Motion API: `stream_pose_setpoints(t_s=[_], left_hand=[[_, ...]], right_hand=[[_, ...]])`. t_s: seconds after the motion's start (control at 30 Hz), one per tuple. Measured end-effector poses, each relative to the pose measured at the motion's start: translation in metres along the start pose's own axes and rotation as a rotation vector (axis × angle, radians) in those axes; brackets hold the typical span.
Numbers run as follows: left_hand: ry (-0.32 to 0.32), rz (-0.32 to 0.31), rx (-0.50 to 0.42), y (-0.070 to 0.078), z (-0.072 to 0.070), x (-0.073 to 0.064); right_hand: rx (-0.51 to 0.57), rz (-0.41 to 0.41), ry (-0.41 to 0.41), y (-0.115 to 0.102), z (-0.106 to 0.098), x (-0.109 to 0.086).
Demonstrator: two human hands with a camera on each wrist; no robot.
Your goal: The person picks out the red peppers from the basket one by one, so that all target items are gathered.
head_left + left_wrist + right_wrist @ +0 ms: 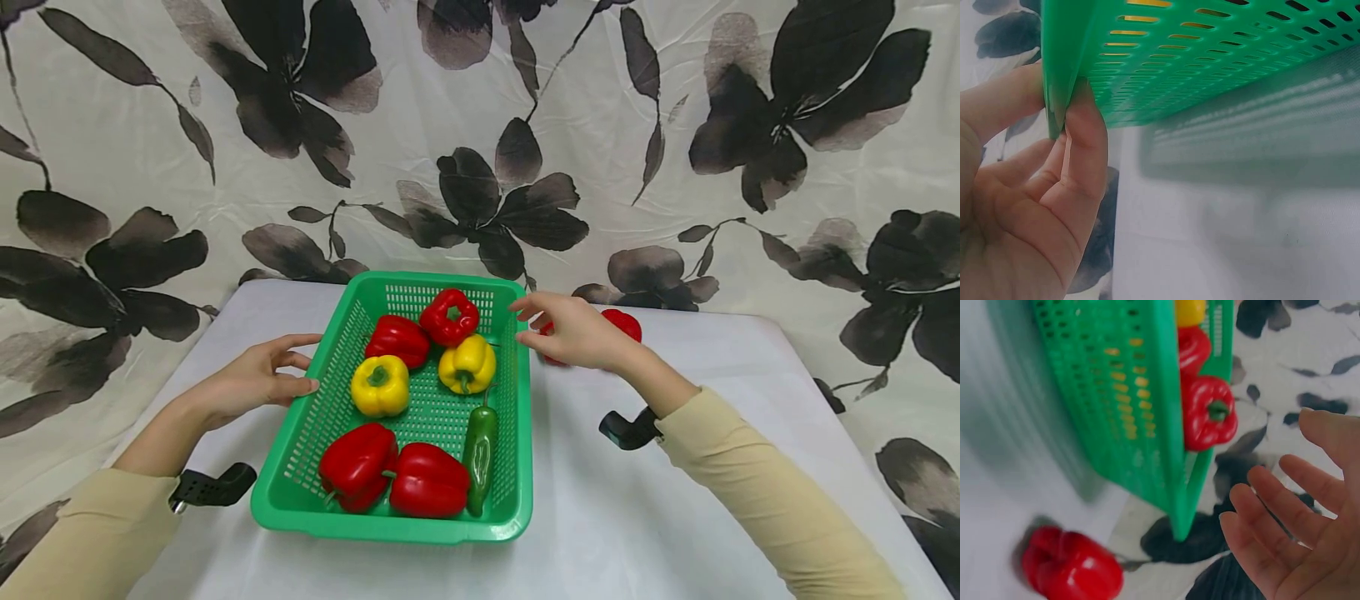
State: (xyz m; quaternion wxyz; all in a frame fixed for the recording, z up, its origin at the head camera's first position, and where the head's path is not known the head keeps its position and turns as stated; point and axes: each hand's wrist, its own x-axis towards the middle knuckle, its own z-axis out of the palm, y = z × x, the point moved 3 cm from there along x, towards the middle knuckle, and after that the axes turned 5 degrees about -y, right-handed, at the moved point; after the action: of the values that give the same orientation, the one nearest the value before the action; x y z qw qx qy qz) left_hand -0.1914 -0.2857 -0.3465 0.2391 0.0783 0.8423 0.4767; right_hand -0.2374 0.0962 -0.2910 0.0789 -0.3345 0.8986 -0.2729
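Observation:
A green plastic basket (pixel 390 527) with slotted sides stands in front of me, holding several red bell peppers (pixel 429 482), two yellow bell peppers (pixel 380 386) and one long green chili pepper (pixel 481 454). At its left rim, my left hand (pixel 258 375) grips the edge; in the left wrist view, thumb and fingers pinch the green rim (pixel 1063 75) from both sides. My right hand (pixel 573 331) is by the far right rim, fingers spread and loosely bent. The right wrist view shows a gap between those fingers (pixel 1272 519) and the basket, with nothing held.
Red bell pepper (pixel 624 323) shows on the white-covered table (pixel 592 517) behind and beside my right hand; the hand partly hides it. A floral cloth (pixel 637 167) hangs behind the table. Each wrist wears a black camera mount (pixel 213 486).

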Motion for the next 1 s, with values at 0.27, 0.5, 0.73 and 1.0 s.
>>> stream_pose_setpoints(t_s=[0.27, 0.5, 0.73, 1.0], left_hand=[[0.005, -0.003, 0.002, 0.001, 0.001, -0.001], [0.000, 0.001, -0.008, 0.001, 0.000, -0.001], [0.002, -0.001, -0.001, 0.002, 0.000, 0.000], [0.002, -0.002, 0.001, 0.002, 0.000, -0.001]], right_hand=[[-0.007, -0.085, -0.100, -0.027, 0.015, 0.012], [0.038, -0.159, -0.197, -0.048, 0.030, 0.024], [0.096, -0.182, -0.300, -0.064, 0.047, 0.033], [0.185, -0.157, -0.432, -0.074, 0.066, 0.042]])
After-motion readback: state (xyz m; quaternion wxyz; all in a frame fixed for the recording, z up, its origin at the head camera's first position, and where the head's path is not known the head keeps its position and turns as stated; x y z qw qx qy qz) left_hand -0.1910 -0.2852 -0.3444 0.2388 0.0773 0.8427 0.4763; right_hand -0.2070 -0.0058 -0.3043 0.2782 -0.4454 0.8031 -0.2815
